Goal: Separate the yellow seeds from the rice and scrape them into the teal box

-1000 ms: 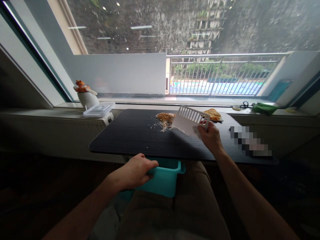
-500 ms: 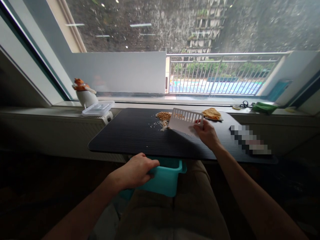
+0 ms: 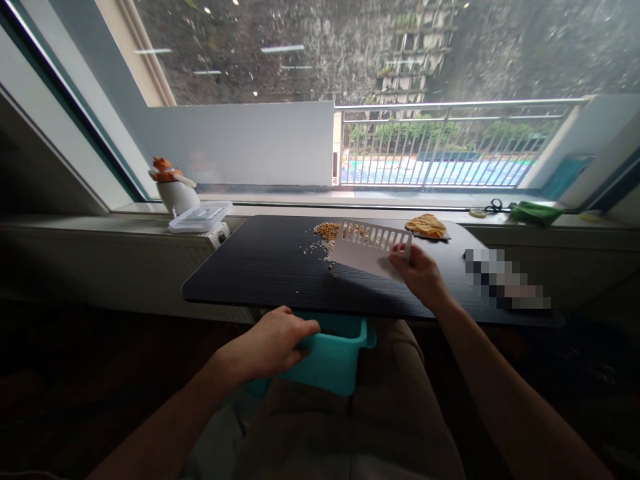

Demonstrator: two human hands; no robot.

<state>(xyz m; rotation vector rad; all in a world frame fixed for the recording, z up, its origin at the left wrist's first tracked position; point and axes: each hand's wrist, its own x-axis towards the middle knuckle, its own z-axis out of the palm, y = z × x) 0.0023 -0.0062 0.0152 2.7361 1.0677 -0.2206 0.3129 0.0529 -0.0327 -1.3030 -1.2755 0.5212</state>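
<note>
My right hand (image 3: pixel 420 270) grips the right end of a thin white plastic sheet with a row of slots (image 3: pixel 363 257). The sheet stands tilted on the black table (image 3: pixel 240 267), its left end against a heap of yellow-brown beans (image 3: pixel 327 231). White rice-like grains (image 3: pixel 315 249) lie scattered beside the heap, and a few loose beans sit nearer the front. The sheet hides part of the heap. Below the table's front edge, my left hand (image 3: pixel 277 340) is closed on the rim of a teal plastic bin (image 3: pixel 327 363) above my lap.
A folded orange-yellow cloth (image 3: pixel 427 227) lies at the table's back right, with a pixelated object (image 3: pixel 505 283) near the right edge. On the sill are a clear plastic box (image 3: pixel 203 217), a white pot-shaped figure (image 3: pixel 177 197), black scissors (image 3: pixel 494 205) and a green bag (image 3: pixel 535 213).
The slotted sheet has shifted slightly towards me in my right hand. A few beans have come loose towards the table's front. My left hand stays on the bin.
</note>
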